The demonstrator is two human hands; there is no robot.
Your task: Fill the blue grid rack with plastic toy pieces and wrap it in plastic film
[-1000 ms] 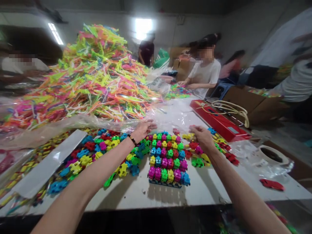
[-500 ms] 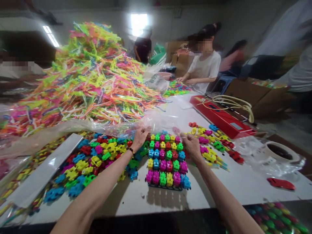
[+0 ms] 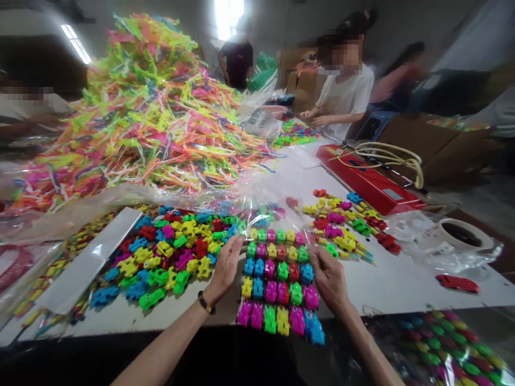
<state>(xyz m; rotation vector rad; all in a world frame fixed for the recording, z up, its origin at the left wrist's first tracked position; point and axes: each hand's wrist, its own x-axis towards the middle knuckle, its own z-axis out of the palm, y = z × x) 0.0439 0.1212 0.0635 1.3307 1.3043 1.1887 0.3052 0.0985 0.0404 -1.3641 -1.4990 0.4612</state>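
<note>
Rows of small plastic toy cars (image 3: 277, 289), in pink, green, yellow, blue and red, are set side by side in a block in front of me. A clear plastic bag (image 3: 265, 206) lies over the far rows, and the near rows show bare. On the block's left side my left hand (image 3: 226, 268) pinches the bag's edge. My right hand (image 3: 332, 277) grips the opposite edge, with its fingers curled. What holds the cars together underneath is hidden. The block's near end sticks out past the table's front edge.
Loose toy cars (image 3: 164, 257) are heaped at left beside a long white box (image 3: 92, 260). Behind rises a big pile of bright plastic pieces (image 3: 161, 118). At right are a red machine (image 3: 368, 179), a tape roll (image 3: 461, 241) and a red object (image 3: 457, 283). A co-worker (image 3: 346, 86) stands beyond.
Both hands have come toward me, drawing the bag over the far rows. The car block has also moved nearer, past the table edge. The view has shifted slightly.
</note>
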